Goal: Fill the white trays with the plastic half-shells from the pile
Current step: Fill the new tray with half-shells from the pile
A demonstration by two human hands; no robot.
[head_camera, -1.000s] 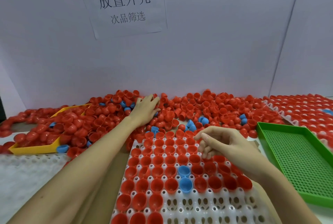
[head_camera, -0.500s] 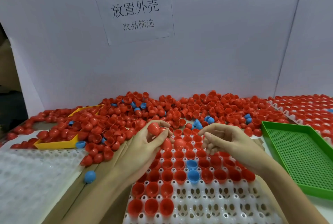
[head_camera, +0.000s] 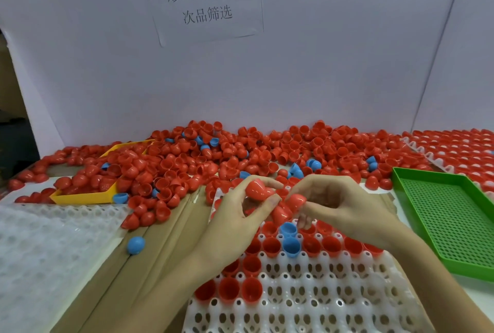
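Our left hand (head_camera: 235, 215) and right hand (head_camera: 344, 204) each grasp red half-shells (head_camera: 256, 189) above the white tray (head_camera: 307, 298), green tray's edge (head_camera: 417, 223) at three o'clock.

Two bare forearms, entering from the lower edge. No sleeves, cuffs or gloves anywhere along them. Left hand (head_camera: 240, 215) bare, slender-fingered, nails short and unpainted. Right hand (head_camera: 344, 205) likewise bare, nails plain. No rings, watch, bracelet or wristband on either wrist. Upper arms and clothing out of frame.
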